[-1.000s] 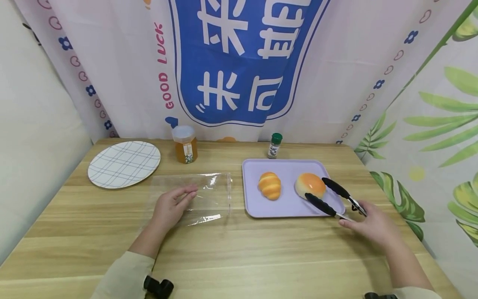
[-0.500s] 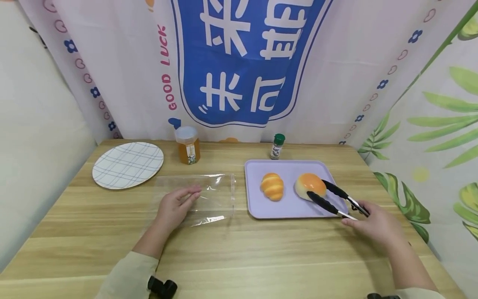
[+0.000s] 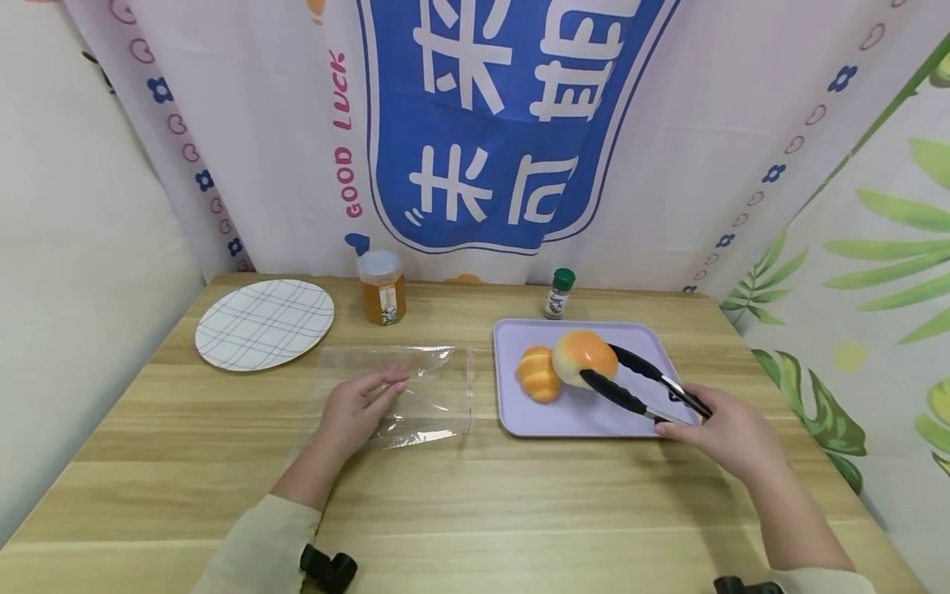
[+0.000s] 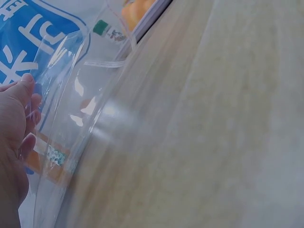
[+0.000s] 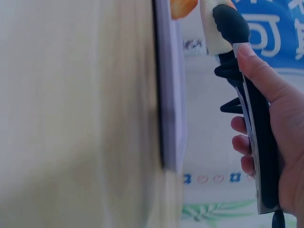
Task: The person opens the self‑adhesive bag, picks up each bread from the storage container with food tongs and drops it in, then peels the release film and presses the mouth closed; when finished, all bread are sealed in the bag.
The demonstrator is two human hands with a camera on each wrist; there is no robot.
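My right hand [image 3: 731, 437] grips black-tipped kitchen tongs [image 3: 631, 399], its thumb and fingers wrapped round the metal arms in the right wrist view. Between the tong heads a round golden bun [image 3: 585, 358] is clamped; it is lifted over the lilac tray [image 3: 594, 419] and overlaps the croissant-shaped bread [image 3: 538, 376] there. Left of the tray, a clear plastic bag [image 3: 438, 396] lies with its open end towards the tray. My left hand [image 3: 359, 412] pinches the bag's upper layer, which the left wrist view shows raised in a film [image 4: 66, 109] at the fingertips.
A white checked plate [image 3: 263, 326] sits at the back left of the wooden table [image 3: 475, 511]. Beside it stands a jar of amber contents [image 3: 383, 293]. A small green-capped shaker [image 3: 560, 295] is behind the tray, close to the cloth backdrop.
The bun has been picked up off the tray by the tongs and carried left, towards the croissant-shaped bread. My left hand keeps its hold on the bag; the head view has shifted slightly.
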